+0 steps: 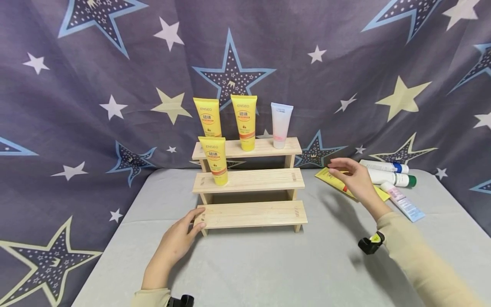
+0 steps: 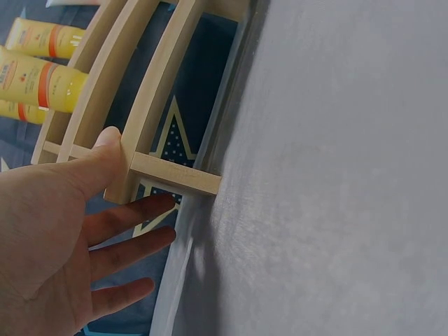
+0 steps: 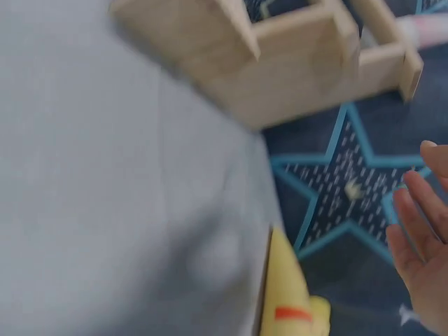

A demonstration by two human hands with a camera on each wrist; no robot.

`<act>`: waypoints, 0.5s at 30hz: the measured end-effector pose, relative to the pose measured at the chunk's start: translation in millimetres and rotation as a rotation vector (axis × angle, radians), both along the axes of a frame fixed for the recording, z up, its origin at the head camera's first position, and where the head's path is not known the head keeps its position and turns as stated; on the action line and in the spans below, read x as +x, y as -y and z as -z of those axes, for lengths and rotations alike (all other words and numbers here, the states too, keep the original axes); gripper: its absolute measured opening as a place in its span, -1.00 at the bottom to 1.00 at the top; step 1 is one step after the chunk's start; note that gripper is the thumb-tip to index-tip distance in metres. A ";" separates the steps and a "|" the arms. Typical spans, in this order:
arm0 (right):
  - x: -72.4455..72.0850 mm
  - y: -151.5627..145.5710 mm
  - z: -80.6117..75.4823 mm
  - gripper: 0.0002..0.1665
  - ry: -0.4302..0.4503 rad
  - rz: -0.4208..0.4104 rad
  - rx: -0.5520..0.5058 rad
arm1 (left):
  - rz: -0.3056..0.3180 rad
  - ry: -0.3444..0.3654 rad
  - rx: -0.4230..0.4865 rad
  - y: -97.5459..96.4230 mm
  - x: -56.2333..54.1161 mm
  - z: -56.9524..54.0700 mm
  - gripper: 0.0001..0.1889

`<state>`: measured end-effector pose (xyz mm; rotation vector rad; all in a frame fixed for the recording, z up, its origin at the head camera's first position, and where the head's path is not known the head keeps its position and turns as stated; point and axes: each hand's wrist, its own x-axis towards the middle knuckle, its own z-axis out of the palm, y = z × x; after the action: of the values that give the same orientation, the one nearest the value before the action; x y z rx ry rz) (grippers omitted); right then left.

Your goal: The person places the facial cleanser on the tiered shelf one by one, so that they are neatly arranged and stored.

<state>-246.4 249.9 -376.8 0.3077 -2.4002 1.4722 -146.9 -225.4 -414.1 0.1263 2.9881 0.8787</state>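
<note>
In the head view, the right hand (image 1: 356, 181), empty and with fingers lightly bent, is just above the lying yellow tube (image 1: 336, 182), whose long axis slants from far left to near right, while the left hand (image 1: 174, 241) is well apart from this tube, at the left end of the wooden shelf (image 1: 251, 214). In the left wrist view, the left thumb rests against the shelf, the other fingers being straight, not clenched. The right wrist view is blurred, but there the right hand seems released, apart from the tube.
</note>
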 end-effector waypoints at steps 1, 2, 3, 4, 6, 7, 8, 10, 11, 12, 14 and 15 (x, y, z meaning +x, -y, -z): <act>-1.2 -3.8 2.7 -0.61 0.007 0.006 0.012 | 0.000 -0.001 0.000 0.1 0.0 0.3 -0.46; -2.2 -7.4 5.3 -0.61 0.013 0.012 0.021 | 0.000 -0.001 0.000 0.3 0.0 0.5 -0.46; -3.5 -10.8 7.9 -0.62 0.018 0.021 0.029 | 0.000 0.000 0.000 0.4 0.1 0.7 -0.46; -4.9 -13.9 10.4 -0.62 0.023 0.033 0.036 | 0.000 0.000 0.000 0.5 0.1 0.7 -0.46; -7.5 -19.8 15.1 -0.63 0.031 0.060 0.055 | 0.001 0.000 -0.001 0.6 0.0 1.0 -0.46; -8.6 -22.4 17.1 -0.64 0.036 0.074 0.065 | 0.001 -0.001 -0.001 0.7 -0.1 1.1 -0.46; -9.7 -24.9 18.9 -0.65 0.039 0.088 0.080 | 0.001 -0.001 -0.001 0.7 -0.2 1.1 -0.46; -11.6 -29.4 22.6 -0.66 0.047 0.110 0.103 | 0.001 -0.001 -0.003 0.6 -0.3 1.2 -0.46; -12.1 -31.2 24.3 -0.66 0.052 0.116 0.112 | 0.000 0.000 -0.004 0.6 -0.4 1.3 -0.46; -12.6 -32.9 26.0 -0.66 0.057 0.120 0.122 | 0.000 0.000 -0.004 0.6 -0.4 1.4 -0.45; -13.0 -35.4 28.9 -0.65 0.068 0.123 0.139 | -0.002 0.003 -0.004 0.5 -0.4 1.4 -0.45; -13.4 -36.5 30.5 -0.65 0.074 0.122 0.144 | -0.003 0.003 -0.004 0.6 -0.4 1.4 -0.45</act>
<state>-259.8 286.4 -407.4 0.1376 -2.5401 1.2825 -147.3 -225.9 -415.5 0.1196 2.9877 0.8725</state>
